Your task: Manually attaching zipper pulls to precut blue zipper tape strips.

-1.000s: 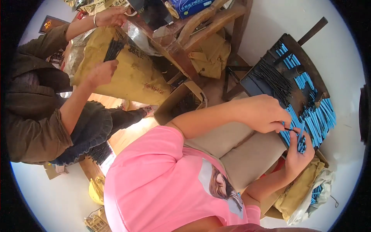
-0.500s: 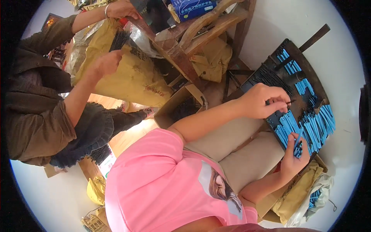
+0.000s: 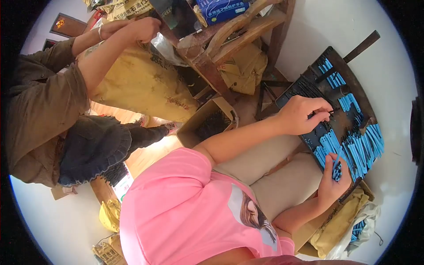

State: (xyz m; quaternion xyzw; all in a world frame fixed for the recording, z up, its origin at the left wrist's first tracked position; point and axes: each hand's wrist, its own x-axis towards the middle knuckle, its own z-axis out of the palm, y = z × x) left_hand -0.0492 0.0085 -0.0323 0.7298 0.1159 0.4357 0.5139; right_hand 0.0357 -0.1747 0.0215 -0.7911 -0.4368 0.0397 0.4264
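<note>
My left hand (image 3: 304,115) is closed in a pinch above a dark tray (image 3: 342,115), with a thin dark piece (image 3: 331,112) at its fingertips. Closer to me, my right hand (image 3: 334,180) grips a small bundle of slim blue sticks (image 3: 337,169) with dark ends, one of them poking up past the thumb. Many loose blue sticks (image 3: 355,152) lie in the tray beside that hand. Smaller groups of blue sticks (image 3: 333,73) lie at its far end, and thin black rods (image 3: 304,88) are piled along its left side.
At the left, another person (image 3: 48,115) in a brown top has both hands near a wooden frame (image 3: 212,75). An open carton (image 3: 216,117) stands beyond my left forearm. Bags (image 3: 338,221) with more blue sticks sit at the lower right, by the white wall (image 3: 395,176).
The other person's nearer hand has moved up to the wooden frame; the dark bundle it held no longer shows. My right hand has shifted slightly left, while my left hand has barely moved.
</note>
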